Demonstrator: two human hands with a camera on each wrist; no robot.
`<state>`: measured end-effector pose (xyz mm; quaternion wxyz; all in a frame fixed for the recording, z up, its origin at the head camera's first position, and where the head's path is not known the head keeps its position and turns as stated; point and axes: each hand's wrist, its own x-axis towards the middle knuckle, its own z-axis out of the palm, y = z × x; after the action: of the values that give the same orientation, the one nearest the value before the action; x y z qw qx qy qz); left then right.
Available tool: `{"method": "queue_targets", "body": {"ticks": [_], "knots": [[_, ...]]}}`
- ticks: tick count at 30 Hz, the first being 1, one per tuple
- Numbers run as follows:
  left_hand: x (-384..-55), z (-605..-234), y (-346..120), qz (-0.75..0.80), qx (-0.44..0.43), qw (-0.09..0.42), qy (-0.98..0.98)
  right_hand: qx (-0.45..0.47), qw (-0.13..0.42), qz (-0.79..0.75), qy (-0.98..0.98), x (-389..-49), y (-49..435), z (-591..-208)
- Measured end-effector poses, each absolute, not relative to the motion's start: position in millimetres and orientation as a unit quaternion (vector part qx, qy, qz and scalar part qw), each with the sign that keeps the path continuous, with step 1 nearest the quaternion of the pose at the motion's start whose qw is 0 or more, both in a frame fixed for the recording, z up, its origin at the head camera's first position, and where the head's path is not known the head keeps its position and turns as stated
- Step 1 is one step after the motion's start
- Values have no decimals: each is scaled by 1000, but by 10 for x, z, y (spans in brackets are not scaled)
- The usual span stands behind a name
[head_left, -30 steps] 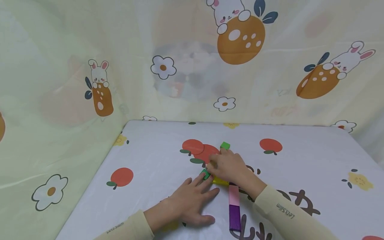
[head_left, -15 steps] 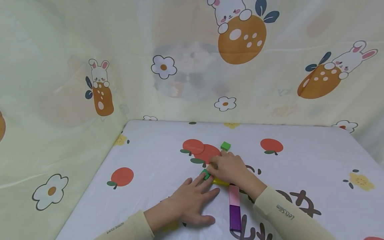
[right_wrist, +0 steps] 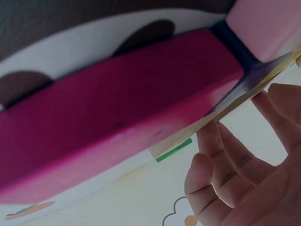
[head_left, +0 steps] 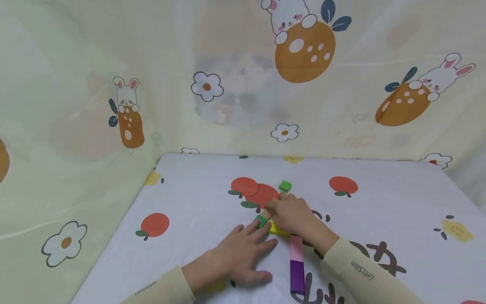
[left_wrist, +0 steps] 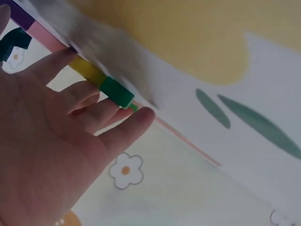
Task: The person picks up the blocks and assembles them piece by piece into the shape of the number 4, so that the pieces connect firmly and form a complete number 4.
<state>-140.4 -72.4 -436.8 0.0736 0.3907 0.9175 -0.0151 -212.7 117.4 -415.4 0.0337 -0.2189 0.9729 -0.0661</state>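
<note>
In the head view my left hand (head_left: 243, 255) lies with spread fingers, and its fingertips touch a green block (head_left: 260, 220). My right hand (head_left: 294, 213) is bent over the wooden block (head_left: 267, 214) beside it, covering that block's right end. From the right wrist view, right fingers (right_wrist: 207, 141) meet the wooden block (right_wrist: 176, 140), but whether they pinch it is hidden. A yellow block (head_left: 278, 229) continues the row toward a pink block (head_left: 296, 248) and a purple block (head_left: 297, 276). The left wrist view shows the green block (left_wrist: 116, 92) against the left fingers.
A light green block (head_left: 285, 185) sits apart, beyond the right hand. Close to the right wrist camera are a magenta block (right_wrist: 122, 108) and a pink block (right_wrist: 268, 28), with a dark blue piece (right_wrist: 237, 49) between them. A white printed cloth (head_left: 190, 181) covers the table; patterned curtains (head_left: 235, 109) surround it.
My right fingers have shifted slightly right, and more of the wooden block and yellow block now shows. My left hand has stayed in place at the green block.
</note>
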Motion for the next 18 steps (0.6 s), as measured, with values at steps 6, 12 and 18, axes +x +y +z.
{"method": "queue_targets", "body": {"ticks": [6,12,18], "knots": [[-1507,-4359,-733,17,395,67,916,-222,32,-67,972,-2132,1193,-4154],[-1553,-4348,-744,49,385,72,919,-228,24,-63,971,-2127,1204,-4172],[-1565,-4351,-736,42,381,71,921,-234,21,-57,970,-2129,1208,-4174]]}}
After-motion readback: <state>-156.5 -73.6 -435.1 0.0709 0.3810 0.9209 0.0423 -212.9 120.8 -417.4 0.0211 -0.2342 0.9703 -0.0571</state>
